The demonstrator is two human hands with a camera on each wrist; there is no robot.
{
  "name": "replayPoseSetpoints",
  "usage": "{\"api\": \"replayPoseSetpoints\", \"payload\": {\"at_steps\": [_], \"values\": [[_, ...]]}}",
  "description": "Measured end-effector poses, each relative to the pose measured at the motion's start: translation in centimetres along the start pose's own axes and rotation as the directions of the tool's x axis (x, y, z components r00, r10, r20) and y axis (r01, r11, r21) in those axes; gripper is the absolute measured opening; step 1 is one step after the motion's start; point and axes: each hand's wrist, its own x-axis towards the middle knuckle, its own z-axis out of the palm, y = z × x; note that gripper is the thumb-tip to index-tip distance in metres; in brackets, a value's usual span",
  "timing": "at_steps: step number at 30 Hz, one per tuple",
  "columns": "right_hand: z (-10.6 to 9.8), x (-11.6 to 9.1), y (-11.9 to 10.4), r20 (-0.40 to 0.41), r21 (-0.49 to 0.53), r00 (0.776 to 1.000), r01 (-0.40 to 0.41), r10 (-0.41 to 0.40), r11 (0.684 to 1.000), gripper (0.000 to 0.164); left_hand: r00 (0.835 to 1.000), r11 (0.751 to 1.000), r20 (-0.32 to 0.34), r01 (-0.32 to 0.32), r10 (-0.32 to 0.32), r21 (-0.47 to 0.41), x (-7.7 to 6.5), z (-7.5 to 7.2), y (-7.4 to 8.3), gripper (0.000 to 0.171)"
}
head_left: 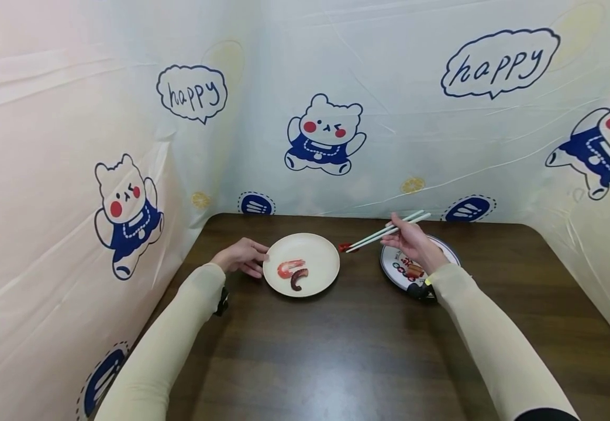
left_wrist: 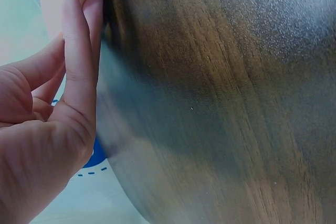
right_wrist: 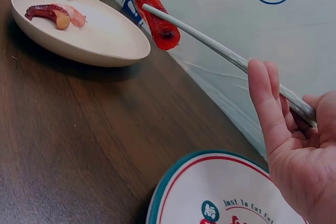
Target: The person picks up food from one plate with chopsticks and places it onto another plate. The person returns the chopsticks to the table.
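My right hand (head_left: 411,238) grips a pair of pale chopsticks (head_left: 378,237). Between their tips is a glossy red piece of food (right_wrist: 156,17) with dark marks, held up above the table in the gap between two plates. My left hand (head_left: 241,256) holds the left rim of a cream plate (head_left: 321,257), thumb at the edge. On this plate lie an orange-pink shrimp (head_left: 286,268) and a curled dark-red octopus tentacle (head_left: 297,278). Under my right forearm sits a patterned white plate (head_left: 389,263) with a dark rim, carrying small brownish food (head_left: 414,271); my wrist partly hides it.
Both plates stand toward the far side of a dark wooden table (head_left: 326,356). A pale cloth (head_left: 389,76) printed with bears and lettering hangs behind the table and along both sides.
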Motion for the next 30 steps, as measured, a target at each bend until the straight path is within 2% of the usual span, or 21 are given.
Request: {"api": "replayPoseSetpoints", "payload": {"at_steps": [5,13,30], "values": [[0.4,0.5,0.4,-0.016,-0.017,1.000,-0.002,0.002,1.000,0.038,1.000,1.000,-0.001,0.004,-0.004,0.002,0.0,0.0,0.1,0.049],[1.3,1.1,1.1,0.021,-0.028,1.000,0.014,-0.014,1.000,0.040,1.000,1.000,-0.002,0.010,-0.010,0.003,-0.1,0.0,0.1,0.049],[3.0,2.0,3.1,-0.032,-0.086,0.999,0.037,-0.040,0.996,0.037,1.000,1.000,-0.008,0.018,-0.018,0.006,-0.1,0.0,0.1,0.049]]}}
